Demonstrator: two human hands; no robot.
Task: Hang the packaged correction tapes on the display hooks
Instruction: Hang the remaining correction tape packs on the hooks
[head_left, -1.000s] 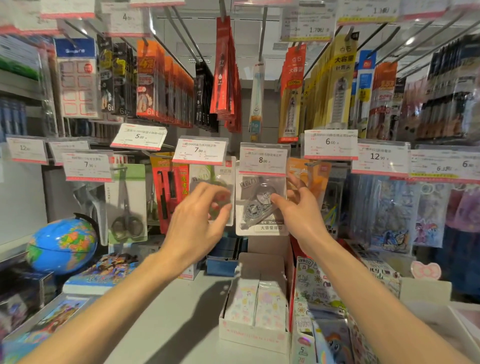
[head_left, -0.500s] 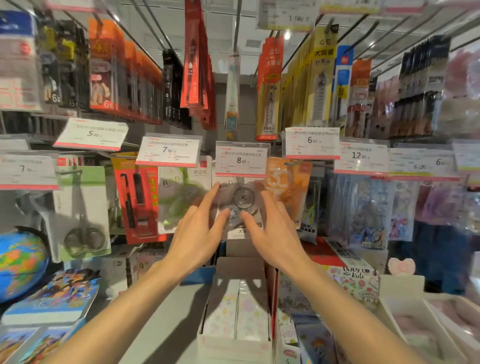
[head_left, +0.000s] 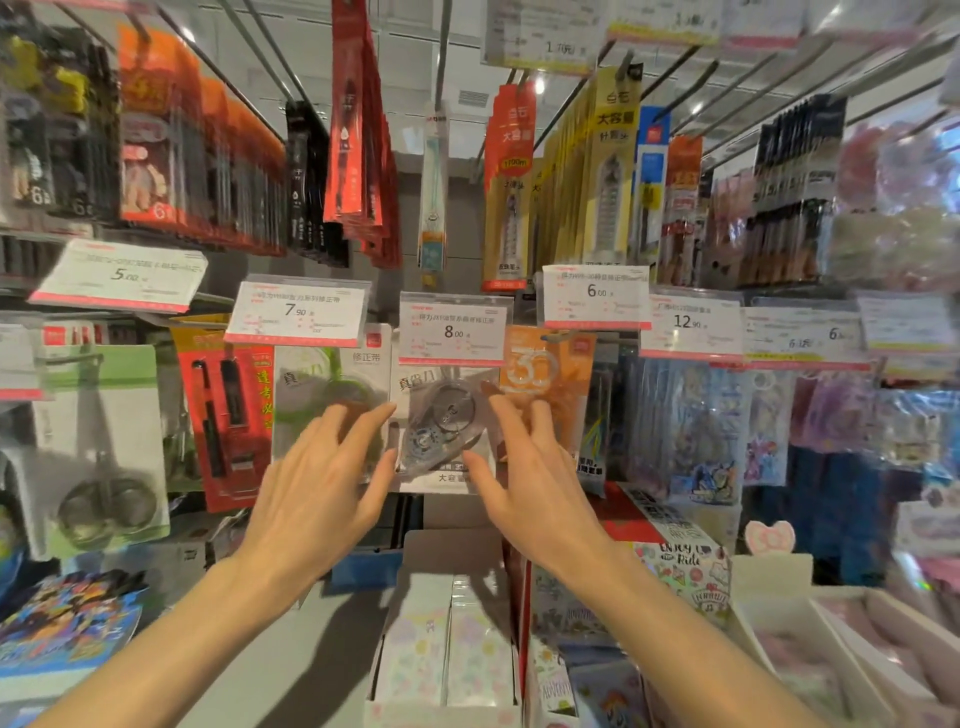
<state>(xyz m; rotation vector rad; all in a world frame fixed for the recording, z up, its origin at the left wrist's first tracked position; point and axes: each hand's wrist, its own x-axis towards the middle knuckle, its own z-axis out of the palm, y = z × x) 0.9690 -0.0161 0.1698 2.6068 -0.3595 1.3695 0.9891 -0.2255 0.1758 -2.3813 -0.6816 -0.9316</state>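
A grey correction tape pack (head_left: 441, 415) hangs under the 8.00 price tag (head_left: 452, 332); the tag hides its hook. A green correction tape pack (head_left: 332, 379) hangs to its left, an orange one (head_left: 545, 374) to its right. My left hand (head_left: 317, 483) is spread in front of the green pack, index fingertip at the grey pack's left edge. My right hand (head_left: 530, 483) is spread at the grey pack's right side, thumb over its lower corner. Neither hand closes around the pack.
Scissors on a green card (head_left: 104, 467) and a red pen pack (head_left: 223, 415) hang further left. Long pen packs hang on upper hooks (head_left: 358, 130). Below my hands, an open white box of packets (head_left: 441, 649) stands on the shelf, with sticker packs (head_left: 691, 571) to its right.
My view has moved closer and to the right. My fingers, which pinched the grey pack's edges, have spread open and slid down its sides. The pack stays hanging under the 8.00 tag.
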